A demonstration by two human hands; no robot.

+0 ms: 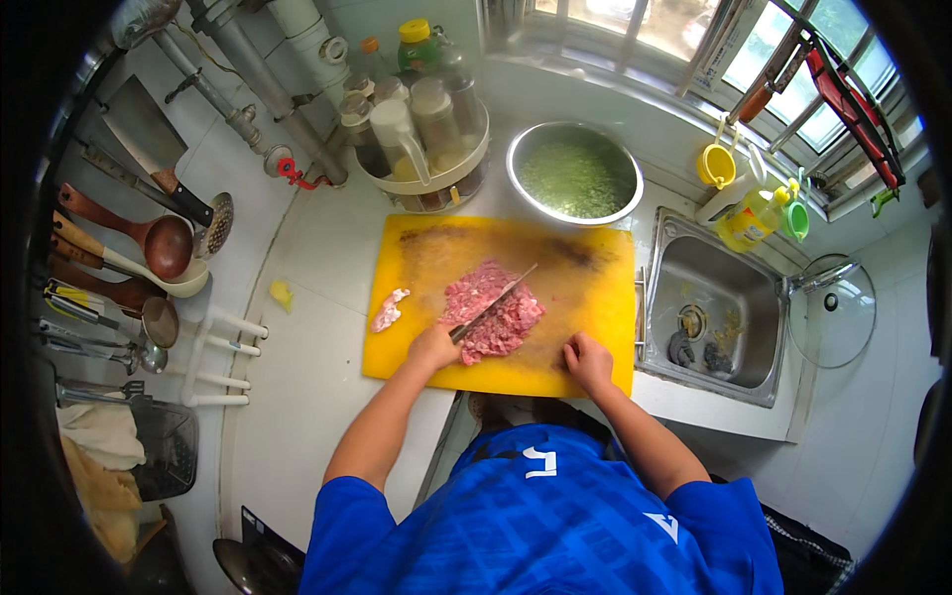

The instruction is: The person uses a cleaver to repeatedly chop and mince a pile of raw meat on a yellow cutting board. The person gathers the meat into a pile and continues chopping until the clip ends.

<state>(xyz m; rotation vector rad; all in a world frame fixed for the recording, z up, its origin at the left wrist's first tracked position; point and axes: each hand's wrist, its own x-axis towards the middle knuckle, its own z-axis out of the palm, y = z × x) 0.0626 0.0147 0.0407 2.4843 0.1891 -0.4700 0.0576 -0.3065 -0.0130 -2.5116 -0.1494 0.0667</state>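
My left hand (434, 346) grips a kitchen knife (494, 301), its blade slanting up and right across the meat. Beneath and around the blade lies a heap of chopped raw meat (513, 320), spread in the middle of a yellow cutting board (595, 282). On the board's right side rests my right hand (591, 361), curled into a fist, apart from the meat; I see nothing in it. A small pale piece of fatty meat (390, 311) lies separately near the board's left edge.
Behind the board stand a metal bowl (516, 178) of green contents in liquid and a round rack (428, 190) of condiment jars. To the right are a steel sink (669, 275) and a glass lid (837, 327). A cleaver (145, 123) and several ladles hang on the left wall.
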